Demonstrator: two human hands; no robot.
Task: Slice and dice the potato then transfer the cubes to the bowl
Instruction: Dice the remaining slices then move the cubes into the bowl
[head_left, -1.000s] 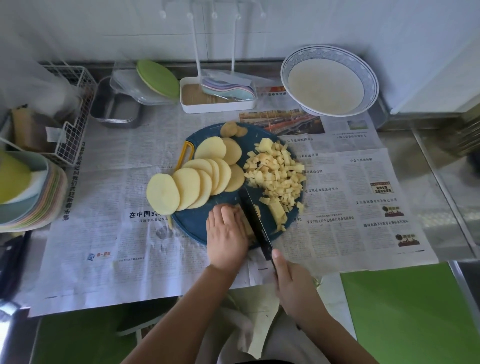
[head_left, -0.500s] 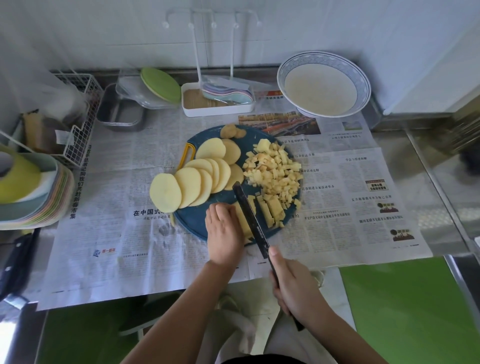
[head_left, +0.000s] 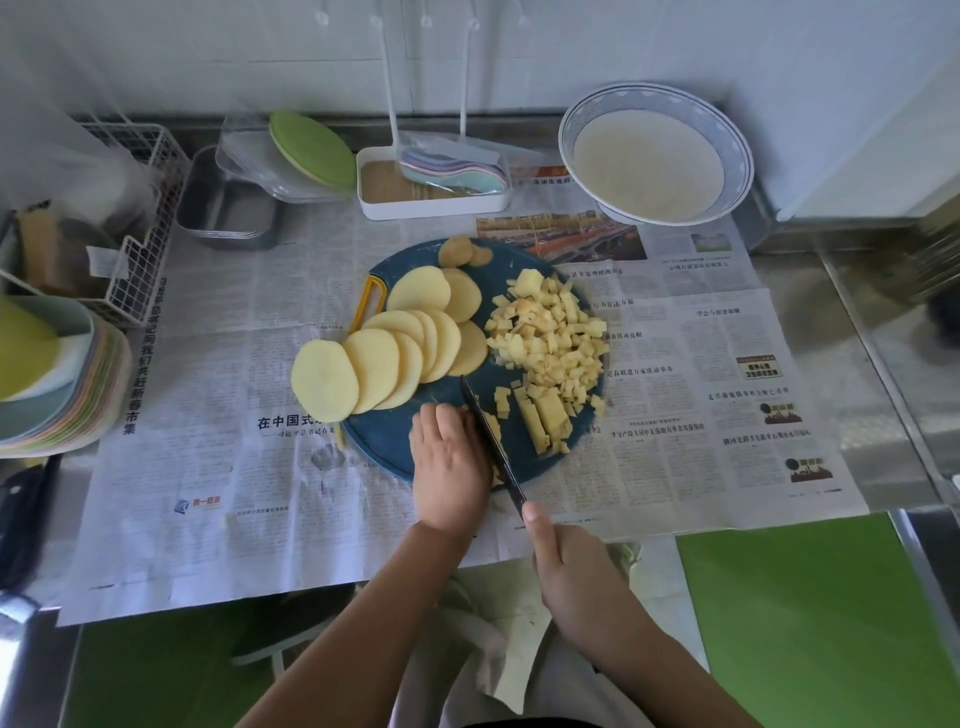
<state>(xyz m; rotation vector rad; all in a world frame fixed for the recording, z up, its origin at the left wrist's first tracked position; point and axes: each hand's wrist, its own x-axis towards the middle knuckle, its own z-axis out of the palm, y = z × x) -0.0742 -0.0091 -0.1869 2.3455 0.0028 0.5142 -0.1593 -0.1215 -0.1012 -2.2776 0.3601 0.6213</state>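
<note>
Two hands — left hand (head_left: 447, 462) pressing potato strips flat, right hand (head_left: 566, 566) gripping one knife (head_left: 491, 441) — one bowl (head_left: 655, 153) behind.

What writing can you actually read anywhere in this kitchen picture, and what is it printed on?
"在中国式" (cut off by a potato slice): bold headline on the newspaper.
"共赶新春市集": vertical headline at the newspaper's left edge; the characters above it are blurred.
Remaining newspaper columns, captions and logos: too small or blurred to read.

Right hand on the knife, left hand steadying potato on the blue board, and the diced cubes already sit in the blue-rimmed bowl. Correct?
Not quite. In the head view the cubes still lie on the blue board; none show in the bowl. Right hand holds the knife; left hand steadies potato.
</note>
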